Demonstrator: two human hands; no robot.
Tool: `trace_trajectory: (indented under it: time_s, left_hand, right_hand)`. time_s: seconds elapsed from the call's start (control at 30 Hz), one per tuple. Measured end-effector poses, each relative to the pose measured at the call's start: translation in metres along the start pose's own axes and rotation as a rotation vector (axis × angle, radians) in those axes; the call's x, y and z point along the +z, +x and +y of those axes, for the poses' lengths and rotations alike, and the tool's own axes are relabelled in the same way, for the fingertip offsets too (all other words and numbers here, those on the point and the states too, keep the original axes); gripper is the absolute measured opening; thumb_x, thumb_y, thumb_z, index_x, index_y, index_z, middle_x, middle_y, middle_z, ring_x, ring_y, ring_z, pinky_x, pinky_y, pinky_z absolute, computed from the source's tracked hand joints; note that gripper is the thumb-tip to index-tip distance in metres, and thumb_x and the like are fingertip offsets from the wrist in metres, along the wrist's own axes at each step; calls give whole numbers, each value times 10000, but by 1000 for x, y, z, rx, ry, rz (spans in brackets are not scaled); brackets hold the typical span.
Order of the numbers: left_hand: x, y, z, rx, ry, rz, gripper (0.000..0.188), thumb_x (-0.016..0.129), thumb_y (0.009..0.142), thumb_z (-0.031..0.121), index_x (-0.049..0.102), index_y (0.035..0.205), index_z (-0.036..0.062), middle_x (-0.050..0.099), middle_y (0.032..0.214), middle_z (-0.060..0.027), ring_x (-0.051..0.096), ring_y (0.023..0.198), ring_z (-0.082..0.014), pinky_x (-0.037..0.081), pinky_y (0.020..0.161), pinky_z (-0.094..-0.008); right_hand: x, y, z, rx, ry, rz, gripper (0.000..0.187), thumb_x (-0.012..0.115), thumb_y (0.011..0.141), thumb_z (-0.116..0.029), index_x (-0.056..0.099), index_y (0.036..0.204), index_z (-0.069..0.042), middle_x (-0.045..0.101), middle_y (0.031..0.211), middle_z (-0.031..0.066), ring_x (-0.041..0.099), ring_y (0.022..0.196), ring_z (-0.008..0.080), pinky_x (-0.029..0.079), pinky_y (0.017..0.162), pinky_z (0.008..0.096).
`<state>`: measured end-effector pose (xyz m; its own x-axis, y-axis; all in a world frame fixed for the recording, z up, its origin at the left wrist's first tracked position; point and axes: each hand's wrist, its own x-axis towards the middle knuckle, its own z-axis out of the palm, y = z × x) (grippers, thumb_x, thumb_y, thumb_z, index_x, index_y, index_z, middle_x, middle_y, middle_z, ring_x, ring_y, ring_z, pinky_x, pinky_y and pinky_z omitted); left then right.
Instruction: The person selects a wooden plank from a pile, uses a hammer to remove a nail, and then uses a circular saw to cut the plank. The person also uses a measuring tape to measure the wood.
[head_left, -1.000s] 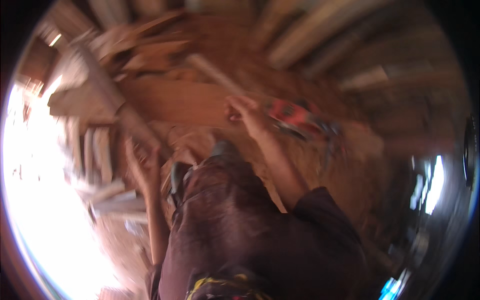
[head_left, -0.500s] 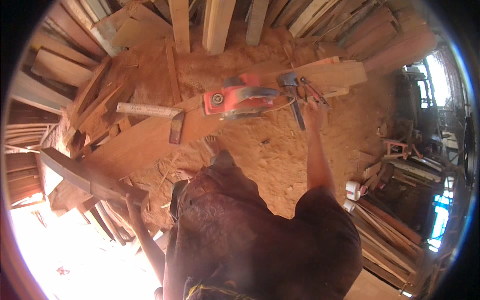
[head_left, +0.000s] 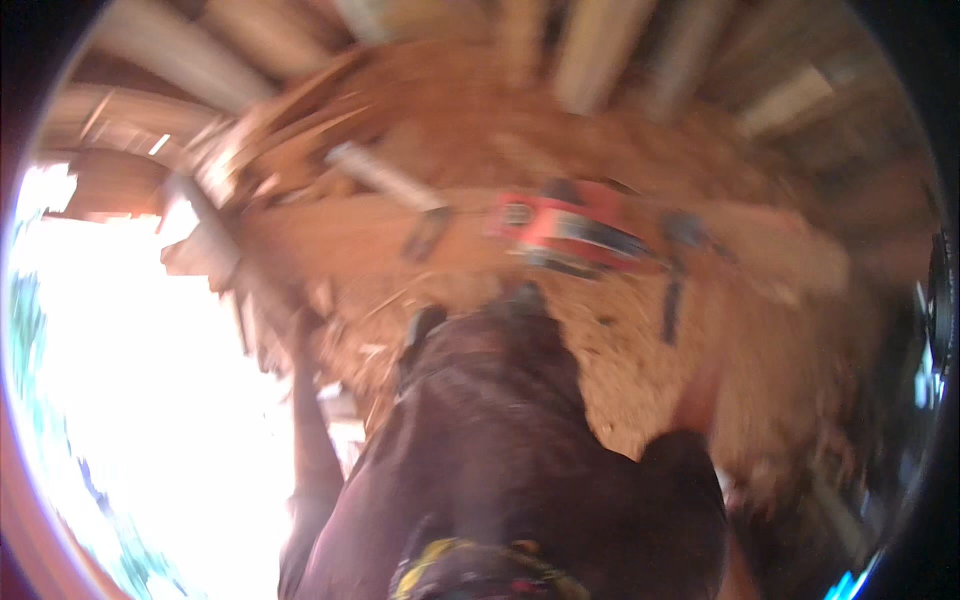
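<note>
As blur sweeps in, the electric planer (head_left: pixel 572 228) seemingly stays idle; left hand (head_left: pixel 303 336) by timber (head_left: pixel 235 250), right hand (head_left: pixel 716 295) apart, grips indiscernible.

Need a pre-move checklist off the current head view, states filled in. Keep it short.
1. Board free of tools: not ok; red power planer and square lie on it.
2. Right hand off the planer: ok; it is to the right of it.
3. Right hand's grip, holding or empty: cannot tell; smeared by motion.
4. Left hand grip on the long beam: cannot tell; at its near end, blurred.
5. Planer switched off: cannot tell.
6. View sharp: not ok; motion blur.
</note>
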<state>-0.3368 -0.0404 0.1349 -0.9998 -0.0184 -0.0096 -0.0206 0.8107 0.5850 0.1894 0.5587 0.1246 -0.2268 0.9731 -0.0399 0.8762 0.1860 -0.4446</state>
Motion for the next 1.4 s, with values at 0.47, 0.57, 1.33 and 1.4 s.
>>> trace_trajectory:
  time_s: [0.47,0.57,1.33,1.4]
  left_hand:
    - [15,-30,28,-122,-123,153,927,797,794,369,419,1620,184,508,1546,-197,515,1426,-399,434,1178,-480]
    - [12,-34,41,-158,-135,182,903,807,778,356,454,1593,194,515,1539,-184,528,1410,-399,437,1175,-473]
    - [-17,-41,40,-309,-346,16,1159,924,756,471,309,1650,62,498,1567,-275,526,1442,-382,438,1184,-465]
    - [-12,-35,39,-277,-367,47,1163,920,750,475,309,1645,55,495,1561,-276,522,1437,-399,443,1173,-471]
  right_hand:
    - [-26,68,38,39,85,-91,497,665,1046,-452,614,1270,-11,670,1085,116,645,1016,282,497,867,398]
    - [-29,78,35,60,130,-97,490,661,1051,-450,614,1265,-11,666,1074,109,644,1002,268,495,853,386]
    - [-119,71,-208,-288,1197,-181,453,620,1092,-447,606,1229,-15,621,982,49,615,881,150,464,730,266]
    - [-111,16,-306,-356,1129,-122,475,605,1098,-466,587,1240,-13,594,962,33,583,835,108,437,691,214]
